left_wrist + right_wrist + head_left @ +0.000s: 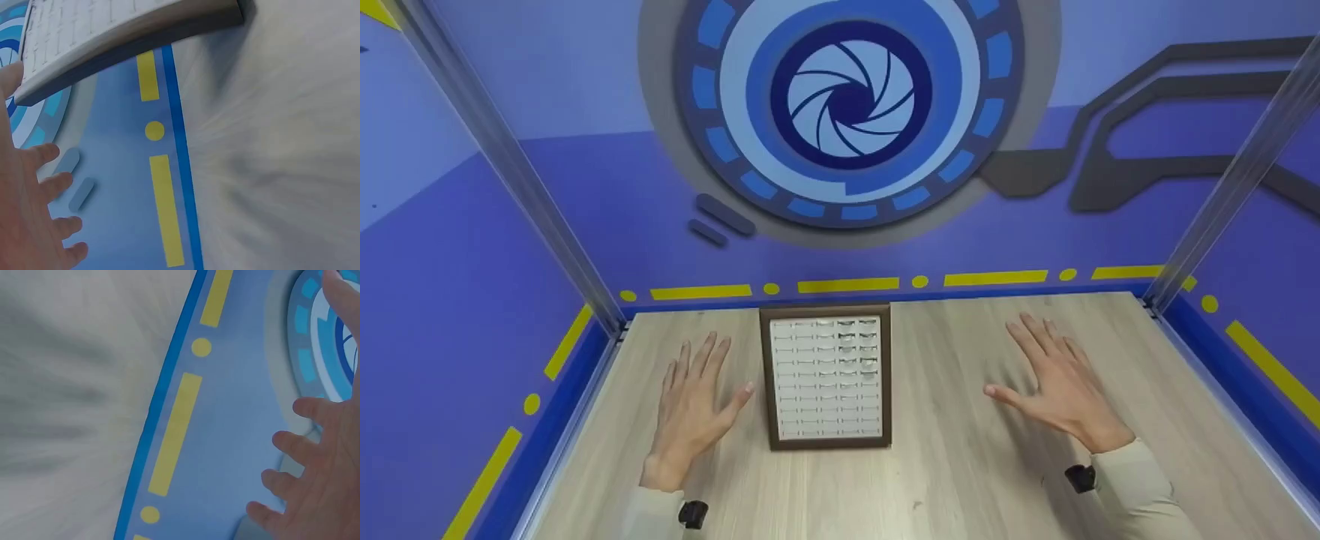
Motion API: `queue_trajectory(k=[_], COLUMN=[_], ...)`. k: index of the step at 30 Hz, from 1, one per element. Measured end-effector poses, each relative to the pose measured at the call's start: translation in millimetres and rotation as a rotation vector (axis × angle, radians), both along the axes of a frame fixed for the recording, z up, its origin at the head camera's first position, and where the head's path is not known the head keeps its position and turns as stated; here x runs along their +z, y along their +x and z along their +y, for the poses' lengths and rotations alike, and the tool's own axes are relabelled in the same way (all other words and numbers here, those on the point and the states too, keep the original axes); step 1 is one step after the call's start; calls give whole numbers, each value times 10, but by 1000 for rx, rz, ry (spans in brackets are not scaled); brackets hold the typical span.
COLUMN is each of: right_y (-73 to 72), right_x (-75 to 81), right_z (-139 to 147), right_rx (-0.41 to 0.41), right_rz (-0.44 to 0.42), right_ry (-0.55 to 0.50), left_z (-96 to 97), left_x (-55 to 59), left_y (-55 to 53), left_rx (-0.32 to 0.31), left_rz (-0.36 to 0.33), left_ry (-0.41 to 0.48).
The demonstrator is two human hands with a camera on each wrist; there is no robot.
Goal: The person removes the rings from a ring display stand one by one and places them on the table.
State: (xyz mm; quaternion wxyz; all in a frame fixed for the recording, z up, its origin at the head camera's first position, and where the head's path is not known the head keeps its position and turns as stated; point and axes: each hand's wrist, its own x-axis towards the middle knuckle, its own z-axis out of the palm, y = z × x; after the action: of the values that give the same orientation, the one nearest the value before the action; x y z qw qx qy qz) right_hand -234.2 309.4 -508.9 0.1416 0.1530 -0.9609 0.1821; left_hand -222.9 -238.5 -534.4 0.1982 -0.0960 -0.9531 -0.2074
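A brown-framed display case (886,375) is on the wooden tabletop between my two hands. Its white panel (810,405) has rows of small slots; several small dark or clear pieces (868,363) sit in the upper right ones, too small to identify. Left of the case, my left hand (694,412) hovers with fingers spread, the thumb pointing towards the frame. My right hand (1057,394) is held out farther off on the right, fingers also spread, holding nothing. In the left wrist view the case (152,29) shows its side edge above the left hand (28,208).
A blue back wall (585,195) with a round lens graphic (851,180) rises behind the tabletop (960,480). Blue side panels and metal posts (510,165) bound it left and right. Each wrist wears a black strap device (694,514).
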Motion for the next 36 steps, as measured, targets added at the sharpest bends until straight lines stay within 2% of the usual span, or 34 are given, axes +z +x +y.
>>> queue_trajectory(k=[9,14,22,36], right_y=[19,23,32,23], right_x=[19,17,37,-23], right_z=[-266,-417,-634,-942], right_rx=[90,144,182,243], right_rz=[90,153,191,242], right_ry=[-46,-73,-138,-195], left_z=[117,182,253,390], left_x=[-43,-67,-124,-190], left_y=[19,17,0,-25], left_rx=[-46,-69,-114,-180], left_rz=[-43,-42,-55,-114], left_ry=[173,252,395,527])
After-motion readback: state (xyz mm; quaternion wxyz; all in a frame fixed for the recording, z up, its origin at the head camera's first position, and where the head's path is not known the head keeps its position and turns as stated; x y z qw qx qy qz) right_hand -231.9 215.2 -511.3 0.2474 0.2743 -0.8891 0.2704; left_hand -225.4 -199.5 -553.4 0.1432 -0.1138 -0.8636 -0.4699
